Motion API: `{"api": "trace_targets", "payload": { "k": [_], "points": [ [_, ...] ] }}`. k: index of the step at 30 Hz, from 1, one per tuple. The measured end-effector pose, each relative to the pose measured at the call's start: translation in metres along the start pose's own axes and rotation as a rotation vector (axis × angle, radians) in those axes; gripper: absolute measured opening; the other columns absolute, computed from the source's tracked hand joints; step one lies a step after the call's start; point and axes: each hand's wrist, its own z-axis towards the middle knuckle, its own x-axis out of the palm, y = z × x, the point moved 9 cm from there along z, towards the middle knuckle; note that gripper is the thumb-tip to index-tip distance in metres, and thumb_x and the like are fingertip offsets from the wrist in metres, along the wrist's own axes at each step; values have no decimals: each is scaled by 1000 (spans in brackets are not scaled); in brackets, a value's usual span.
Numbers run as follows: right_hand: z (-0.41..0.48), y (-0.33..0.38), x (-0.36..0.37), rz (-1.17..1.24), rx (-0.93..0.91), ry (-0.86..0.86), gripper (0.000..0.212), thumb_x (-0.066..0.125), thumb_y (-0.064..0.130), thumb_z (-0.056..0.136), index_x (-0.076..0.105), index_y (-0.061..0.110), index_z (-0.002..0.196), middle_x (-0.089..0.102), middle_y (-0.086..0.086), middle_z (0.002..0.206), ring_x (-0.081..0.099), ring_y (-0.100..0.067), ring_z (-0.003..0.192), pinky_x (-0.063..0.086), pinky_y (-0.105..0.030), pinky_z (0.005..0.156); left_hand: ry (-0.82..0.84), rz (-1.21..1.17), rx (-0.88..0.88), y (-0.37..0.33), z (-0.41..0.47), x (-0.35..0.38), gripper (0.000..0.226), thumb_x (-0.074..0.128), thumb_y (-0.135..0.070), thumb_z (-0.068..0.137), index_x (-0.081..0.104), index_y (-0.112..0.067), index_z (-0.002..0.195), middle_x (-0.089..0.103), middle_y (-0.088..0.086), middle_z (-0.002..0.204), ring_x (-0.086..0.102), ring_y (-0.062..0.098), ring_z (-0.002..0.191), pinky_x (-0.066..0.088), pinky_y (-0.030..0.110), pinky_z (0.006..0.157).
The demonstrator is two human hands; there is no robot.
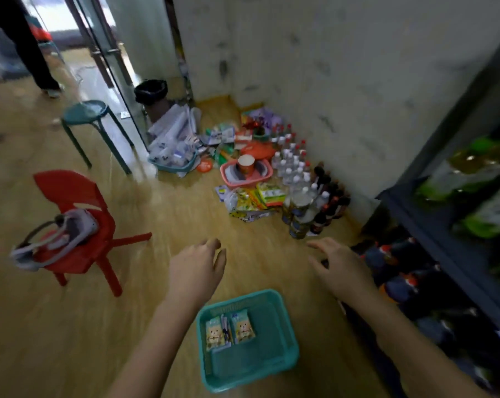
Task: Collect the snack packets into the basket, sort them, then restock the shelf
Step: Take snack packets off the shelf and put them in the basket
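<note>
A teal basket [283,360] stands on the wooden floor below my hands. A few snack packets [231,330] with a cartoon print lie flat in its left half. My left hand [195,272] hovers above the floor past the basket's far left corner, fingers apart, holding nothing. My right hand [339,268] hovers to the right at about the same height, fingers spread and empty. More yellow and green snack packets [254,198] lie in a loose pile on the floor further ahead. A dark shelf [444,225] with green packets and dark bottles runs along the right.
A red plastic chair [79,225] with a grey headset on it stands at the left, a teal stool [90,122] behind it. Bottles [297,168], cans, a pink basket [246,173] and another teal basket [171,165] crowd the wall corner. A person's legs [33,50] stand far left.
</note>
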Motion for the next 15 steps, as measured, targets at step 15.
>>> {"api": "trace_targets", "payload": {
  "k": [15],
  "points": [
    [-276,-46,-352,-225,360,-467,34,41,44,94,48,37,127,50,19,125,50,-1,92,34,-17,61,-309,-179,559,-249,-59,-288,27,47,-39,82,66,-19,81,68,0,72,66,22,64,40,24,43]
  ]
}}
